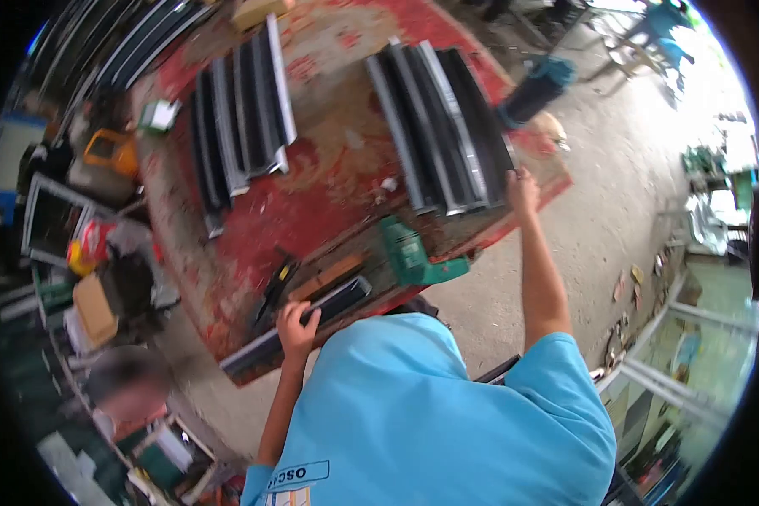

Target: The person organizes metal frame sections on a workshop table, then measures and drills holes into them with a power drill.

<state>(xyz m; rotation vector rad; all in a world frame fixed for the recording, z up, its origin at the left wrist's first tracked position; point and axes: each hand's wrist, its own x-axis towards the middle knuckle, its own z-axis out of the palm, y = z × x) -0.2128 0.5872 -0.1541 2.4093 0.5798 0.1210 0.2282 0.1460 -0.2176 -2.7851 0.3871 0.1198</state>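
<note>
My left hand is at the near edge of the table, its fingers curled over a dark metal profile with a light rim. Beside that profile lie a brown wooden strip and a slim black tool with a yellow mark. My right hand is closed at the near right corner of a dark metal strip, the outermost of a row of long dark and silver profiles. Between my hands sits a green tool, shaped like a drill, at the table edge.
A second row of profiles lies on the left of the worn red table. Near the right edge stands a dark blue roll. Long strips are stacked far left. Another person is at lower left, glass-paned frames at right.
</note>
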